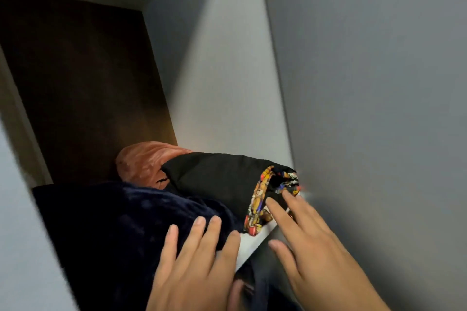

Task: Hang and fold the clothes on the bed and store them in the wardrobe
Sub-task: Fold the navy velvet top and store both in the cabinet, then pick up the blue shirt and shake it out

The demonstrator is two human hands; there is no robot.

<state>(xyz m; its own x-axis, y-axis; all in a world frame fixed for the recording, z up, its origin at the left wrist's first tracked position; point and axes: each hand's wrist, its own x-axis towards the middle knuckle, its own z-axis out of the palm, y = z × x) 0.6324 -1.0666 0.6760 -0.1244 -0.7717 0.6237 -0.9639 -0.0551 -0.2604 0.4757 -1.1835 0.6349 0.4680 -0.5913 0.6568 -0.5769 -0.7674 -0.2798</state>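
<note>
A folded black garment (222, 177) with a colourful printed lining lies on a white wardrobe shelf (255, 242), against the right wall. To its left a dark navy plush bundle (121, 222) fills the shelf. My left hand (194, 260) rests with straight, spread fingers on the navy bundle's front. The extended fingertips of my right hand (308, 237) touch the printed end of the black garment. Behind both, an orange-brown satin piece (141, 161) shows.
The grey wardrobe side panel (227, 83) and open door (379, 108) stand close on the right. A dark brown back panel (83, 88) closes the compartment. More dark fabric hangs below the shelf edge.
</note>
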